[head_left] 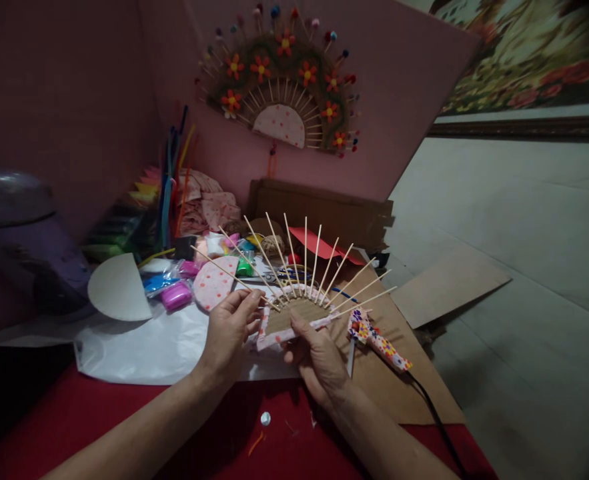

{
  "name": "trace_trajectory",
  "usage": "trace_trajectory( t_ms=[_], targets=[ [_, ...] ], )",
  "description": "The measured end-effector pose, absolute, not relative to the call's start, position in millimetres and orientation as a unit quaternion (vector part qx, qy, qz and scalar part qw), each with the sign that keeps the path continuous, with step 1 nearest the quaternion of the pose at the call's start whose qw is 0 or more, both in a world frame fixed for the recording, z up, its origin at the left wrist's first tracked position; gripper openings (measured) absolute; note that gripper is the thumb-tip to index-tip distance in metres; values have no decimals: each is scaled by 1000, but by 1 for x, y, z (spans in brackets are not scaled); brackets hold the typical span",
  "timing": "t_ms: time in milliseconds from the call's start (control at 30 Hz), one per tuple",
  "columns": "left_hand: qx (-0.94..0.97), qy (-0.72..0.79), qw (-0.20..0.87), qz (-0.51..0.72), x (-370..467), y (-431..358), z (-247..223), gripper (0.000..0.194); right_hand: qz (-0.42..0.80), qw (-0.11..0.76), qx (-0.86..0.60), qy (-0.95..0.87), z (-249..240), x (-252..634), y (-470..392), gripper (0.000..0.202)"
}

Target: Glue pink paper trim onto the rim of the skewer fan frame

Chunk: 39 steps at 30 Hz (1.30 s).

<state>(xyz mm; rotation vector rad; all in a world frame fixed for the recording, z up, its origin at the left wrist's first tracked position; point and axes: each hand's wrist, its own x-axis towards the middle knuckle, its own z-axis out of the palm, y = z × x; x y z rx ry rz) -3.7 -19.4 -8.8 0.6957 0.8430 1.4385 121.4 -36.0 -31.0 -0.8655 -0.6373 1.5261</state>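
Note:
A cardboard half-disc (297, 317) edged with pink dotted fabric is held up over the table, with several thin wooden sticks (305, 250) fanned out from its curved edge. My right hand (321, 360) grips the straight lower edge, thumb on the cardboard face and fingers behind. At the left end, my left hand (231, 327) is pinched at the base of the leftmost stick. A flower-patterned glue gun (381, 343) lies just right of the piece. On the wall above hangs a finished-looking fan decoration (284, 87) with orange flowers and coloured balls on its stick tips.
A pink dotted half-disc (215, 283), a white half-disc (119, 290) and bagged coloured clay (176, 296) lie at the left. Pipe cleaners (169, 180) stand behind. Brown cardboard (424, 380) lies under the glue gun, whose black cord (439, 420) runs off the front right.

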Motion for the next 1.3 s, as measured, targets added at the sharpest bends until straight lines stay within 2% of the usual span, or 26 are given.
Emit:
trace_trajectory(
  t_ms=[333, 900, 1300],
  targets=[
    [321, 376, 620, 610, -5, -20, -11, 15, 656, 602, -375, -256, -30, 121, -36, 23],
    [316, 391, 614, 608, -5, -25, -5, 22, 658, 610, -349, -271, -31, 122, -36, 17],
    [310, 393, 604, 620, -3, -24, -5, 25, 660, 591, -372, -277, -34, 121, -37, 20]
  ],
)
